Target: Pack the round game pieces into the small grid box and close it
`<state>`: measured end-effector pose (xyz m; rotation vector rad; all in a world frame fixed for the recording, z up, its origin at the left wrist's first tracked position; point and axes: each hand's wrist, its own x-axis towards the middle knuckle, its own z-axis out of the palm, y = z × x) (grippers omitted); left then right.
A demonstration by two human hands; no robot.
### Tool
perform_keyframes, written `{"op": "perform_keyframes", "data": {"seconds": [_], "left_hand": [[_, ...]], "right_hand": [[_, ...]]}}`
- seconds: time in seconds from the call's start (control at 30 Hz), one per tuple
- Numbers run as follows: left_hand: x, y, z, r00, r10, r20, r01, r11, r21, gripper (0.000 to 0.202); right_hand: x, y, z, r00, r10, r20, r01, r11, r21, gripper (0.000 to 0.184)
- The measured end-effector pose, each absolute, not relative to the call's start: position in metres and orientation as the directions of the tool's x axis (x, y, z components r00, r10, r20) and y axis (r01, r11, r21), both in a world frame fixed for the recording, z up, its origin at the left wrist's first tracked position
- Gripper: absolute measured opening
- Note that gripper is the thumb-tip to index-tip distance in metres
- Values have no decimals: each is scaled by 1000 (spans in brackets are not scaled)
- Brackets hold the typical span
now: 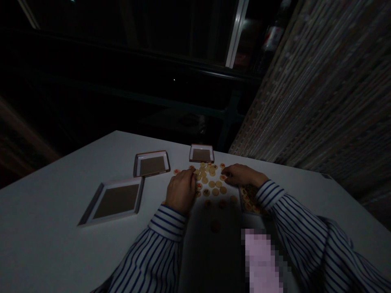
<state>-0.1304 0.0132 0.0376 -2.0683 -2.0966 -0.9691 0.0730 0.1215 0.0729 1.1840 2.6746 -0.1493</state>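
Note:
Round wooden Chinese chess pieces [215, 191], some blank side up and some with red or black characters, lie scattered between my hands. At the left of the pile rests my left hand [181, 190], fingers bent downward and touching pieces at its edge; its fingertips are partly hidden. My right hand [241, 175] reaches in from the other side, thumb and forefinger apart beside a red-marked piece [222, 177]. Under my right wrist is a shallow box [251, 209] holding many pieces, partly covered by the sleeve.
On the white table [67, 183] stand a large shallow tray [139, 199], a medium one [167, 160] and a small one [212, 154]. A beaded curtain [293, 101] hangs along the right edge. A pixelated pink patch covers the lower middle. The room is dark.

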Motion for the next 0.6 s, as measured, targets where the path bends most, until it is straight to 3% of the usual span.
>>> {"op": "perform_keyframes", "data": {"seconds": [0.37, 0.6], "left_hand": [[-140, 14, 37, -251, 827, 504, 875, -29, 482, 32], [-156, 16, 40, -420, 769, 481, 711, -50, 701, 33]], "right_hand": [[67, 121, 67, -664, 710, -237, 718, 693, 64, 31], [66, 118, 66, -653, 726, -218, 728, 680, 85, 28]]}}
